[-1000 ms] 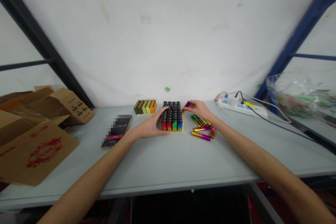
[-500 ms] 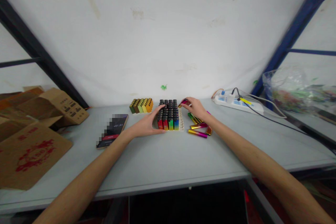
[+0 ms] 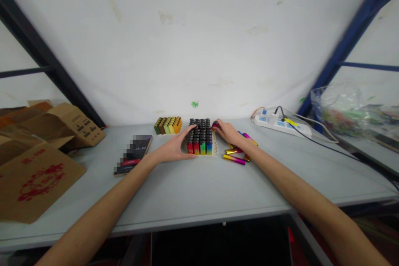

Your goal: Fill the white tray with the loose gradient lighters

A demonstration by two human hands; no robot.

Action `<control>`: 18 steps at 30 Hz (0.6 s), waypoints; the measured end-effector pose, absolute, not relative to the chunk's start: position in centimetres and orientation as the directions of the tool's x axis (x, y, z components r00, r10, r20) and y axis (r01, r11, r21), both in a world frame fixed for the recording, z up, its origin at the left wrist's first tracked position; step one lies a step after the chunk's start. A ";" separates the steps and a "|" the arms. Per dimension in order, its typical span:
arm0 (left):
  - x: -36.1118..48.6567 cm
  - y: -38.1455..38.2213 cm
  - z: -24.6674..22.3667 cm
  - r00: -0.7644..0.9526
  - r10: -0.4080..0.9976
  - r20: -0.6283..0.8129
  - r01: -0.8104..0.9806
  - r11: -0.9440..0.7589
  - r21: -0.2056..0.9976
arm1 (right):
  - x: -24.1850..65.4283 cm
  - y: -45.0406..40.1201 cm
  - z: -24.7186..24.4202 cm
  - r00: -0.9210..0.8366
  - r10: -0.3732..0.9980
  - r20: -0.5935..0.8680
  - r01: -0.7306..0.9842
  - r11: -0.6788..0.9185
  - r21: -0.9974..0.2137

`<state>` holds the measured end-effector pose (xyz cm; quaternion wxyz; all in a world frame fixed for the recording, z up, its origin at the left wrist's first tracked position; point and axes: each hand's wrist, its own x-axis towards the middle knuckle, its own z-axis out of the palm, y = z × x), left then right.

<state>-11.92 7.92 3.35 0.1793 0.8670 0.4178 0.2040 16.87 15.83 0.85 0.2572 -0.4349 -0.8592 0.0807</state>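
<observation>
Several lighters (image 3: 200,137) with black tops and red, green and blue bodies stand upright in rows in a white tray (image 3: 215,149). My left hand (image 3: 171,148) is curved around the left side of this block, thumb at the top and fingers low near the front. At the tray's right back edge, my right hand (image 3: 228,132) pinches a shiny reddish-purple lighter (image 3: 215,124), partly hidden by the fingers. Below the right wrist lie several loose metallic lighters (image 3: 233,159) in yellow, purple and other colours, partly covered by the forearm.
Another block of yellow and olive lighters (image 3: 167,126) stands behind my left hand. A phone (image 3: 134,153) lies left, beside open cardboard boxes (image 3: 43,174). At right are a white power strip (image 3: 280,125) with cables and a clear plastic bag (image 3: 339,104).
My right hand has moved slightly left and down, bringing the pinched lighter against the tray's right back side. My left hand stays in place. More loose lighters show behind the right wrist.
</observation>
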 end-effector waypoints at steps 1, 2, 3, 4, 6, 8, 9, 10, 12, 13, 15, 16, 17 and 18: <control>-11.9 7.9 3.4 0.568 0.799 0.199 0.651 -0.584 0.485 | 16.8 15.9 0.9 -0.495 0.787 0.368 0.704 0.612 -0.360; -11.9 7.9 3.4 0.568 0.800 0.195 0.651 -0.581 0.489 | 16.8 16.0 1.0 -0.503 0.784 0.365 0.701 0.617 -0.359; -11.9 7.9 3.4 0.567 0.801 0.192 0.651 -0.579 0.491 | 16.8 16.2 1.0 -0.511 0.780 0.361 0.696 0.622 -0.359; -11.9 7.9 3.4 0.567 0.801 0.192 0.651 -0.578 0.492 | 16.8 16.4 1.0 -0.520 0.775 0.359 0.690 0.629 -0.360; -11.9 7.8 3.5 0.566 0.801 0.194 0.652 -0.579 0.490 | 16.8 16.8 1.0 -0.541 0.763 0.354 0.672 0.645 -0.363; -11.8 7.7 3.5 0.565 0.800 0.200 0.656 -0.583 0.479 | 16.8 17.3 0.8 -0.554 0.754 0.353 0.659 0.656 -0.367; -11.8 7.7 3.5 0.566 0.799 0.202 0.658 -0.586 0.473 | 16.8 17.5 0.7 -0.555 0.752 0.354 0.657 0.658 -0.368; -11.8 7.7 3.5 0.567 0.798 0.204 0.661 -0.589 0.466 | 16.7 17.6 0.6 -0.552 0.753 0.358 0.657 0.657 -0.370; -11.8 7.7 3.4 0.566 0.798 0.210 0.664 -0.591 0.458 | 16.6 17.7 0.5 -0.539 0.758 0.367 0.663 0.650 -0.370; -11.8 7.7 3.3 0.562 0.800 0.212 0.665 -0.589 0.459 | 16.6 17.7 0.4 -0.530 0.763 0.370 0.668 0.645 -0.371; -11.8 7.7 3.1 0.550 0.807 0.213 0.668 -0.579 0.468 | 16.5 17.7 0.4 -0.515 0.771 0.376 0.678 0.634 -0.372; -11.8 7.7 3.1 0.545 0.811 0.213 0.667 -0.573 0.475 | 16.5 17.7 0.4 -0.511 0.773 0.376 0.680 0.631 -0.374; -11.8 7.7 3.0 0.542 0.813 0.212 0.665 -0.569 0.483 | 16.5 17.7 0.4 -0.510 0.775 0.374 0.680 0.629 -0.377; -11.8 7.8 2.9 0.541 0.814 0.213 0.661 -0.568 0.491 | 16.4 17.6 0.5 -0.510 0.776 0.372 0.679 0.628 -0.381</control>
